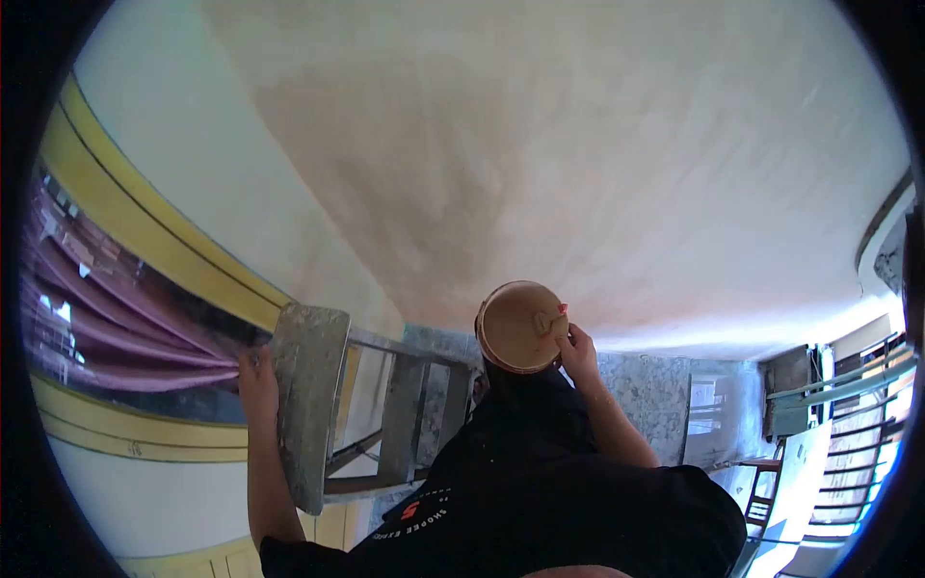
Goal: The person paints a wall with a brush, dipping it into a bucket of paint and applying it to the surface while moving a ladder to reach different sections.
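Note:
My left hand (258, 378) rests against the far left edge of the worn grey top board of a stepladder (313, 405), beside a purple curtain; what its fingers do there is too small to make out. My right hand (578, 354) grips the rim of a round bucket (508, 342) in front of my body. Inside the bucket lies a brush-like tool (551, 326) with a red part, near my right fingers. Brownish material coats the bucket's inside.
A large plastered wall (578, 144) with a darker damp patch fills the upper view. At the left is a yellow-framed window with the purple curtain (135, 328). A marbled floor (631, 385), another ladder (766, 491) and a barred window (853, 462) are at the right.

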Motion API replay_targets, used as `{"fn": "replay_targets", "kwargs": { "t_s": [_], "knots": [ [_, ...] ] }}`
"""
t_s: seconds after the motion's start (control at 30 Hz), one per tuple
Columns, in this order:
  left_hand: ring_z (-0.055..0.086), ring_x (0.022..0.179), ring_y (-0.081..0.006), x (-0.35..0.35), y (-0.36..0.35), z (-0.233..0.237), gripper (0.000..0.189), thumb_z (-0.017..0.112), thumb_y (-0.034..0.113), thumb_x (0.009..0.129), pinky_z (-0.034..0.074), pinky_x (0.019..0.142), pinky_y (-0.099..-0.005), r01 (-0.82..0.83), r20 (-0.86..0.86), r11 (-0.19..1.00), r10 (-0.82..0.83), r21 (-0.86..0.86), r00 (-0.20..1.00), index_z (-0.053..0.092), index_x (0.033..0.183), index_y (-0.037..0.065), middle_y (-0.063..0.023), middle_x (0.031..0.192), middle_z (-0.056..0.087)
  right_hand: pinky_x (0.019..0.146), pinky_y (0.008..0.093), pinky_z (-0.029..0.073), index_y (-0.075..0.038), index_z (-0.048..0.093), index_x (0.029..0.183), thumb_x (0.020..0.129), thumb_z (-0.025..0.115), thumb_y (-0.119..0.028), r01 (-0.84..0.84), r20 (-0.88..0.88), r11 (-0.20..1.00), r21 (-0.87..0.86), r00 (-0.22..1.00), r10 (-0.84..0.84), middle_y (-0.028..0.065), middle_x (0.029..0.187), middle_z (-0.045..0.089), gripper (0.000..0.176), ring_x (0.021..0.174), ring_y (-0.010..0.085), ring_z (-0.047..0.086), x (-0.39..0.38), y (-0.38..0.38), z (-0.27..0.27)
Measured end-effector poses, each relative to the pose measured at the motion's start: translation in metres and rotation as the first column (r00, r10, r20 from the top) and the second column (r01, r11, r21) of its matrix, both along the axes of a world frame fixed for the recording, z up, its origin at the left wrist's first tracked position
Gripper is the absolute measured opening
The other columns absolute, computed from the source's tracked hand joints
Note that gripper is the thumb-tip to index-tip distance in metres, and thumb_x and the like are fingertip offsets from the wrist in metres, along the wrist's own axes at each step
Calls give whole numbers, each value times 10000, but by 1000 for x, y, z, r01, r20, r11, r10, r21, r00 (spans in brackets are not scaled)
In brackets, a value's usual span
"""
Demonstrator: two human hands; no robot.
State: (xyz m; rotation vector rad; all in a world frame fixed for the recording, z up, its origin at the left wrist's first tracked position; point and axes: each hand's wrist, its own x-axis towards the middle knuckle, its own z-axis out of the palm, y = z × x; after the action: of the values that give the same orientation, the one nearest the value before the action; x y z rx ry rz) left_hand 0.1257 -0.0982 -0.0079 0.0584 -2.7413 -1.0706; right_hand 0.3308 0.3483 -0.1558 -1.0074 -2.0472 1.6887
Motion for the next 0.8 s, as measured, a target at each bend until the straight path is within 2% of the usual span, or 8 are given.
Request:
{"fn": "replay_targets", "kwargs": {
  "t_s": [0.17,0.23,0.3,0.4,0.5,0.6,0.73,0.8],
  "knots": [
    [570,907,-360,2,7,7,402,504,367,880,416,786,-386,-11,9,999,12,-31,1000,493,1053,5,-225,975,585,428,251,405,49,564,1015,836,521,-158,-6,-20,1000,-14,1000,6,82,684,609,277,509,111,542,15,2,-7],
    [578,903,-366,2,8,4,399,514,360,873,425,778,-400,15,-34,987,-21,-158,999,489,1047,2,-231,953,592,430,250,406,50,565,1011,834,523,-157,-9,-36,999,-42,999,8,85,684,611,275,509,112,544,14,5,-11],
    [582,898,-366,6,12,9,402,521,358,868,429,771,-404,-11,-37,986,5,-168,999,486,1051,1,-233,941,596,645,322,473,16,589,1009,864,507,-359,-26,52,991,128,998,19,163,783,647,411,704,231,634,13,10,-34],
    [585,893,-370,10,18,15,409,532,361,859,435,761,-408,-43,-26,980,38,-192,999,490,1047,-1,-238,924,601,709,346,474,20,589,1020,858,510,-366,-36,109,995,88,994,26,177,810,648,426,785,265,639,15,0,-2],
    [583,896,-379,7,17,16,423,536,371,853,435,761,-409,-27,3,984,27,-175,1000,504,1037,-8,-240,921,602,720,351,475,25,587,1022,857,501,-384,-30,57,1000,-2,998,30,182,817,647,450,798,275,639,18,-3,-3],
    [580,896,-378,-3,-6,-4,425,531,368,853,431,767,-402,6,16,989,-3,-148,1000,527,1013,-26,-237,921,602,712,346,478,31,587,1010,860,500,-372,1,11,997,73,1000,-2,191,817,647,439,787,270,641,23,-3,-15],
    [575,872,-348,-7,-13,-8,420,521,349,859,424,773,-378,64,42,988,-58,-138,997,565,960,-56,-220,920,605,704,345,478,31,587,1004,859,503,-363,82,10,996,34,997,-82,194,817,646,428,780,270,642,29,-8,-1],
    [571,854,-332,-1,-6,2,419,522,352,859,423,772,-376,86,64,991,-79,-105,995,572,941,-56,-209,914,607,464,255,432,42,580,999,828,530,-186,89,-88,996,-17,992,-90,95,693,615,289,524,122,556,36,-9,6]
  ]
}}
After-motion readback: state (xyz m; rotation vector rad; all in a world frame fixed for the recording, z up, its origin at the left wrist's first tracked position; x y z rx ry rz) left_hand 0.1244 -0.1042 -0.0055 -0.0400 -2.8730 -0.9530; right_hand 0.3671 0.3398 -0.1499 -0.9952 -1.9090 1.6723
